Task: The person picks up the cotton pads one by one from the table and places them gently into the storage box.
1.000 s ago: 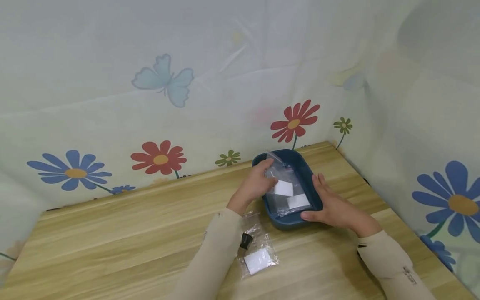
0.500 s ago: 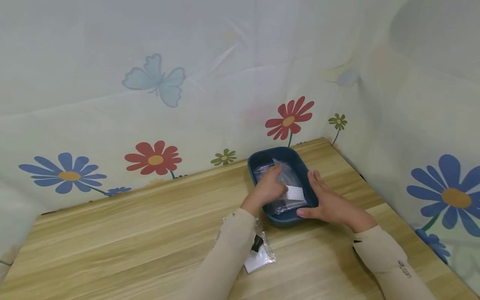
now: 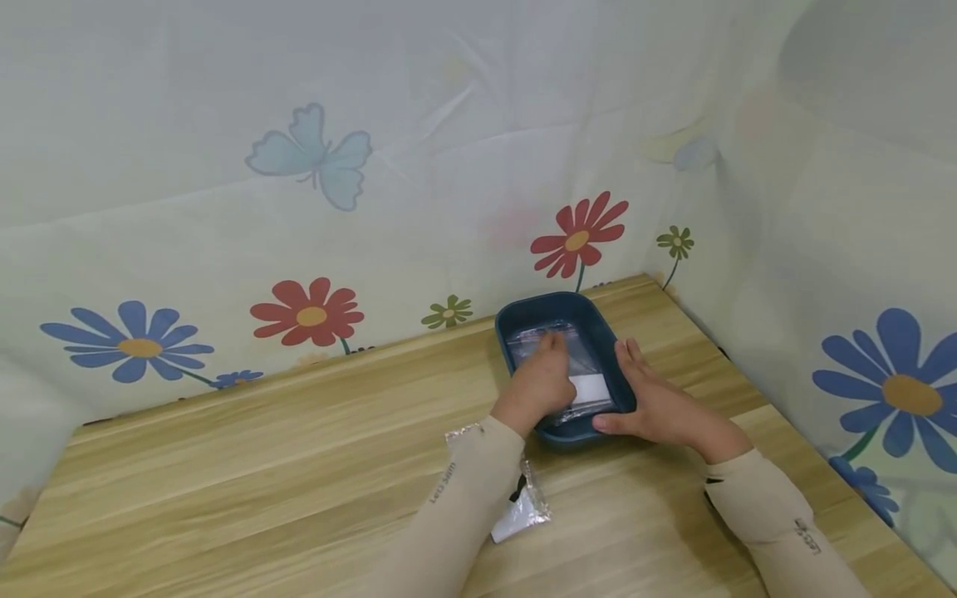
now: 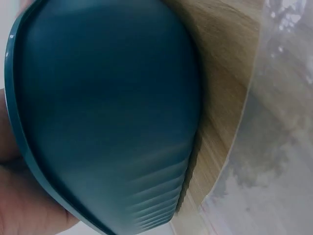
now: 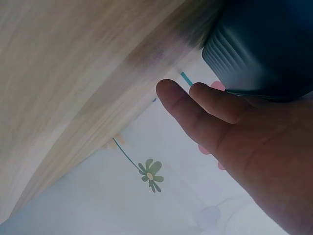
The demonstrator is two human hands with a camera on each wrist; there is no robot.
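A dark blue plastic tray [image 3: 604,322] stands on the table, holding clear plastic bags. My left hand [image 3: 540,384] reaches into it, fingers bent down at the topmost bag [image 3: 586,353], thumb beside the bag's white card [image 3: 591,389]. Its fingertips are partly hidden. In the left wrist view, skin of the hand [image 4: 29,205] shows beyond the tray's outer wall [image 4: 107,98]. My right hand [image 3: 658,413] rests against the tray's near right corner, thumb at the rim. Two of its fingers [image 5: 190,115] stretch out straight beside the tray in the right wrist view.
Another clear bag [image 3: 529,508], with a white card and a small black object, lies on the wooden table [image 3: 247,490], partly under my left forearm. A flower-printed sheet [image 3: 419,208] rises behind the table and along its right side.
My left hand has lowered the bag from above the tray to lie flat inside, shifting rightward with it. My left forearm covers more of the bag on the table. The right hand stays at the tray.
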